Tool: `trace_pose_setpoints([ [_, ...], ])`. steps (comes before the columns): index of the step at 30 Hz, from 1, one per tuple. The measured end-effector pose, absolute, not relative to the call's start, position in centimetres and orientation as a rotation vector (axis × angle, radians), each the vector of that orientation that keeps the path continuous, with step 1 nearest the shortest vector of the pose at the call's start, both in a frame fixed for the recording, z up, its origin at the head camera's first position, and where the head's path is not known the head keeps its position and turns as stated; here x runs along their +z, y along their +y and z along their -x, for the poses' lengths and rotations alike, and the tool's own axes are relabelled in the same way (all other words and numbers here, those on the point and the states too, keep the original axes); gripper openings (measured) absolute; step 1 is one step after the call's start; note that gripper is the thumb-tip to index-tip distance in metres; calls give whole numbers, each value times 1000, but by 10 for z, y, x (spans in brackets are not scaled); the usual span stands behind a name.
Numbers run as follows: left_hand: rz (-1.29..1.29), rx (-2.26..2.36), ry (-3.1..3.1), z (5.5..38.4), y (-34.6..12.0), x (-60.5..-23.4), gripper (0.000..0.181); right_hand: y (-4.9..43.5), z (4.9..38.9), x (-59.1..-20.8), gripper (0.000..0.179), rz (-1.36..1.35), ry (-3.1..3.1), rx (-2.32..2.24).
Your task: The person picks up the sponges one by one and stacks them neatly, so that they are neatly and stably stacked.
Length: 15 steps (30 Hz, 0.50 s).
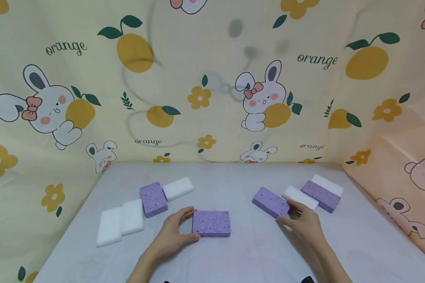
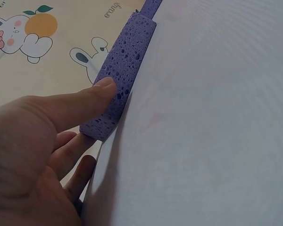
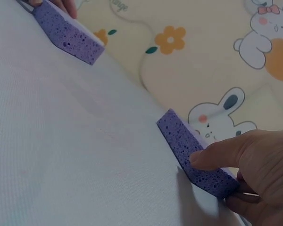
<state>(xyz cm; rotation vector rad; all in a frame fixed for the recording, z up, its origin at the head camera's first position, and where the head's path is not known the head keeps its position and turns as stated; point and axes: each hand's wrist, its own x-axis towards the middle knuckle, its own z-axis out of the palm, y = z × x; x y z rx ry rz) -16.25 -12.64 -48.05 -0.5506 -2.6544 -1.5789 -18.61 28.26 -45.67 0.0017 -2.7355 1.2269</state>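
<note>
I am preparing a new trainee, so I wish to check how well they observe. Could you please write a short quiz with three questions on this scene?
1. Count: how many purple blocks show in the head view?
2. Multiple choice: seen in the head view, where does the left grip hold its own purple block? A) at its left end; B) at its right end; C) at the middle of its far side.
3. True or false: the right grip is holding a white block.

Key: 1. Four. 2. A. 3. False; it holds another purple block.
</note>
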Motion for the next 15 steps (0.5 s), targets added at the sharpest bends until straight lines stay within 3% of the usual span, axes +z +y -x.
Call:
trace_pose_setpoints([
  [15, 551, -1598, -2640, 161, -126, -482, 80, 282, 185, -456, 77, -53, -2680, 1336],
])
